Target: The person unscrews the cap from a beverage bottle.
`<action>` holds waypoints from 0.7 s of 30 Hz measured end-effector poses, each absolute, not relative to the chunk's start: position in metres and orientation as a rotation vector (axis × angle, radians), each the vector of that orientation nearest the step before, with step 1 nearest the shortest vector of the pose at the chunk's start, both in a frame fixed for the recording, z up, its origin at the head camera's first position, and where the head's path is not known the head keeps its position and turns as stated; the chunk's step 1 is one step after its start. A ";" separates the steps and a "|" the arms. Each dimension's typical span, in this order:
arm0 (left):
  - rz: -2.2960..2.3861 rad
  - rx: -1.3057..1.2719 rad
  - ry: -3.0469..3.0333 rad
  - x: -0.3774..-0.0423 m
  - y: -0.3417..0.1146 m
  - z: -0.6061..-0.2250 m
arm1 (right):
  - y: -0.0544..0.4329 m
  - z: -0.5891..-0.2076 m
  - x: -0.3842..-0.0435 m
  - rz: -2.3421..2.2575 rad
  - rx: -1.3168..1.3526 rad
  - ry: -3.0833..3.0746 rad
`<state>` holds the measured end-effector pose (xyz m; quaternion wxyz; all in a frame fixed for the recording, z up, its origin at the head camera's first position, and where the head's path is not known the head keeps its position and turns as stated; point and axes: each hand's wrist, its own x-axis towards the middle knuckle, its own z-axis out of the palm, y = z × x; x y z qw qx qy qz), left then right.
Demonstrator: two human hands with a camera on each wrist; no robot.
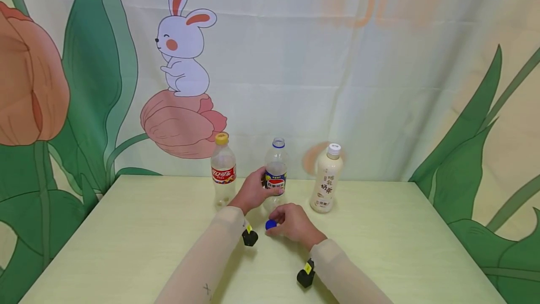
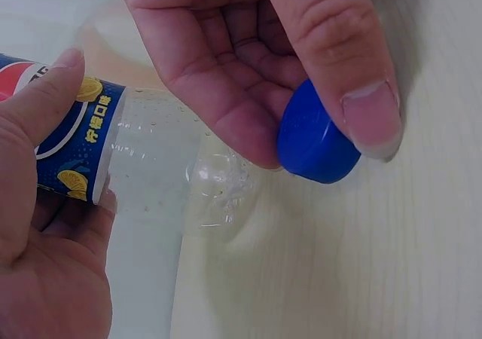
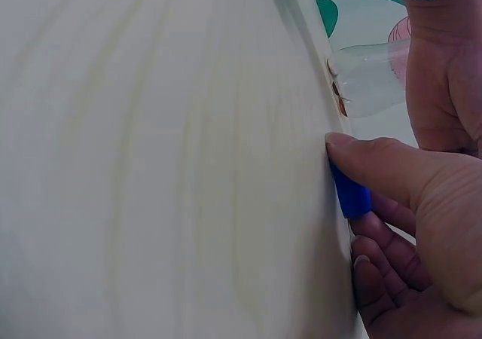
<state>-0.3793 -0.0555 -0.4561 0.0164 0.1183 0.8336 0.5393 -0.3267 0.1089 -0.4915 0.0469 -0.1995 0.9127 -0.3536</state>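
Note:
My left hand [image 1: 256, 190] grips a clear plastic cola bottle [image 1: 276, 156] round its blue label; the bottle stands upright, its mouth uncapped. In the left wrist view the thumb lies across the label [image 2: 90, 139] and fingers wrap the far side. In front of the bottle, my right hand [image 1: 293, 223] pinches a blue bottle cap [image 1: 271, 224] between thumb and fingers. The right wrist view shows this cap [image 3: 351, 192] right at the tabletop.
Left of the hands stands a clear bottle with red label and yellow cap [image 1: 223, 158]. A cream milk-tea bottle with white cap [image 1: 326, 179] stands to the right. Behind the pale table [image 1: 379, 233] hangs a printed curtain [image 1: 274, 60].

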 end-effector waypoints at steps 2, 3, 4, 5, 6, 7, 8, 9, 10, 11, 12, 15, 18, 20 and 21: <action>1.653 0.375 2.605 -0.379 -0.056 -0.459 | 0.109 -0.491 -0.326 -1.083 -0.618 2.785; 1.642 0.380 2.610 -0.379 -0.057 -0.460 | 0.110 -0.491 -0.326 -1.086 -0.617 2.784; 1.636 0.381 2.610 -0.379 -0.057 -0.462 | 0.110 -0.491 -0.326 -1.091 -0.614 2.779; 1.632 0.383 2.608 -0.379 -0.058 -0.464 | 0.110 -0.491 -0.325 -1.099 -0.613 2.772; 1.632 0.388 2.605 -0.379 -0.059 -0.466 | 0.110 -0.490 -0.325 -1.106 -0.610 2.765; 1.634 0.387 2.601 -0.379 -0.060 -0.469 | 0.111 -0.490 -0.325 -1.115 -0.605 2.757; 1.643 0.383 2.591 -0.379 -0.061 -0.470 | 0.111 -0.490 -0.325 -1.123 -0.600 2.752; 1.646 0.382 2.590 -0.379 -0.061 -0.471 | 0.112 -0.490 -0.326 -1.135 -0.597 2.747; 1.648 0.372 2.592 -0.379 -0.062 -0.472 | 0.112 -0.491 -0.326 -1.149 -0.593 2.741; 1.645 0.369 2.599 -0.378 -0.063 -0.473 | 0.113 -0.491 -0.326 -1.162 -0.589 2.736; 1.641 0.365 2.607 -0.378 -0.063 -0.473 | 0.114 -0.492 -0.327 -1.181 -0.584 2.731; 1.621 0.371 2.640 -0.376 -0.066 -0.472 | 0.116 -0.493 -0.328 -1.243 -0.556 2.715; 1.602 0.358 2.662 -0.373 -0.069 -0.471 | 0.119 -0.492 -0.328 -1.293 -0.525 2.706; 1.588 0.325 2.668 -0.370 -0.071 -0.471 | 0.120 -0.490 -0.328 -1.313 -0.502 2.711; 1.577 0.306 2.670 -0.369 -0.072 -0.470 | 0.121 -0.489 -0.328 -1.323 -0.493 2.713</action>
